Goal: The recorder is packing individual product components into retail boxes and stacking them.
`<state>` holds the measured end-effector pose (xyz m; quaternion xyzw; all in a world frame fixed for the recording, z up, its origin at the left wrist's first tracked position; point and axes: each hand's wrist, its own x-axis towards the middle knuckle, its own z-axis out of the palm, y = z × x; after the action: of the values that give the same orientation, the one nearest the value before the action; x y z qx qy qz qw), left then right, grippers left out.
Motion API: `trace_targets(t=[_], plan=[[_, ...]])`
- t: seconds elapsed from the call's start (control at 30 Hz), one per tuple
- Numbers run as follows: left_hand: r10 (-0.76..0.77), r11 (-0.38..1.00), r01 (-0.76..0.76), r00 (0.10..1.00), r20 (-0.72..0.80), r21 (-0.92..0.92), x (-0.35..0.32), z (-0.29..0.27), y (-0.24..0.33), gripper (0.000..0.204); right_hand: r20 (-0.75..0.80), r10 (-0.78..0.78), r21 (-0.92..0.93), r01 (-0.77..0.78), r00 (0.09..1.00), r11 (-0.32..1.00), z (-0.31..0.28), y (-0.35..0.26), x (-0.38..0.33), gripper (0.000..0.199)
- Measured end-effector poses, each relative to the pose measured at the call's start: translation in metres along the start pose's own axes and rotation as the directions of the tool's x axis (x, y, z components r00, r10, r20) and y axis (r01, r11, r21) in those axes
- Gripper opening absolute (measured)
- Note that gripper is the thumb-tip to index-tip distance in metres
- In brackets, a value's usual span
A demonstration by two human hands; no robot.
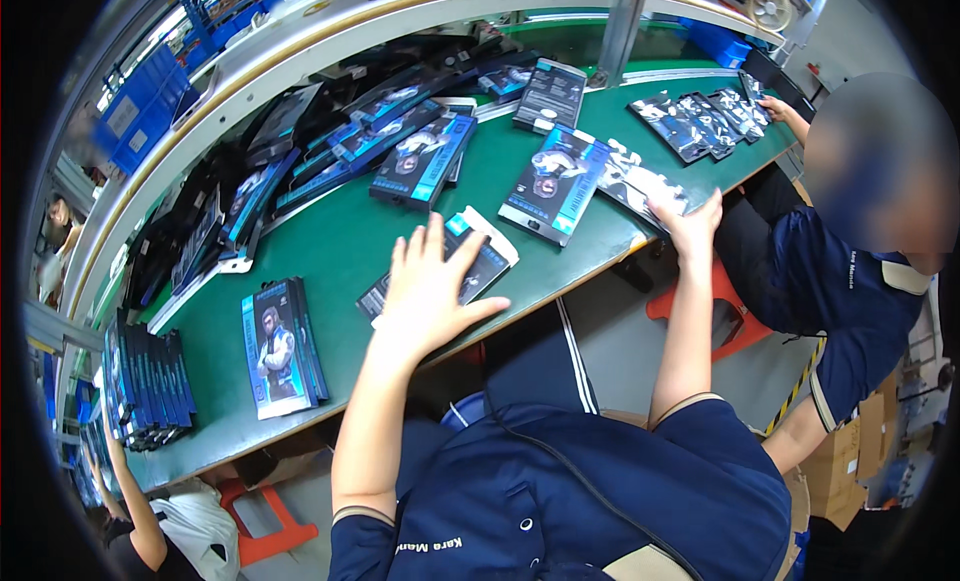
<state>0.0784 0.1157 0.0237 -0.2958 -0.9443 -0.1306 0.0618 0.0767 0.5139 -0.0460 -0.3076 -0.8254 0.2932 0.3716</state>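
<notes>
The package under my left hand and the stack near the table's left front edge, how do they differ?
The package under the left hand lies flat, mostly covered by the palm, with a white flap showing; the stack lies untouched, its printed front with a figure in full view. The package sits alone, while the stack holds several packs piled together. Both are dark and blue retail packs on the green table.

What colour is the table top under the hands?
Green table top, seen in the head view.
</notes>
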Motion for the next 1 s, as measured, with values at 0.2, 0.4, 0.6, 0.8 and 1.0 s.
trace_targets(t=[0.2, 0.4, 0.6, 0.8, 1.0], plan=[[-0.127, 0.978, 0.129, 0.992, 0.019, -0.163, 0.000, -0.007, -0.001, 0.079, 0.465, 0.481, 0.576, -0.666, 0.743, 0.473, -0.057, 0.009, -0.041, 0.036], [-0.158, 0.962, 0.150, 0.987, -0.018, -0.230, -0.003, -0.022, 0.008, 0.094, 0.232, 0.046, 0.917, -0.234, 0.972, 0.324, -0.056, -0.035, -0.067, 0.034], [-0.222, 0.944, 0.151, 0.948, -0.228, -0.293, -0.008, -0.036, 0.008, 0.099, 0.363, 0.165, 0.858, -0.398, 0.917, 0.325, 0.005, -0.077, -0.074, 0.041], [0.204, 0.937, -0.233, 0.970, -0.134, -0.260, -0.015, -0.016, 0.047, 0.087, 0.218, 0.158, 0.958, -0.243, 0.963, 0.156, 0.025, -0.110, -0.060, 0.054], [-0.107, 0.982, 0.087, 0.988, -0.115, -0.169, 0.013, -0.004, 0.026, 0.093, 0.411, 0.247, 0.911, -0.402, 0.877, -0.091, 0.006, -0.089, -0.060, 0.038]])
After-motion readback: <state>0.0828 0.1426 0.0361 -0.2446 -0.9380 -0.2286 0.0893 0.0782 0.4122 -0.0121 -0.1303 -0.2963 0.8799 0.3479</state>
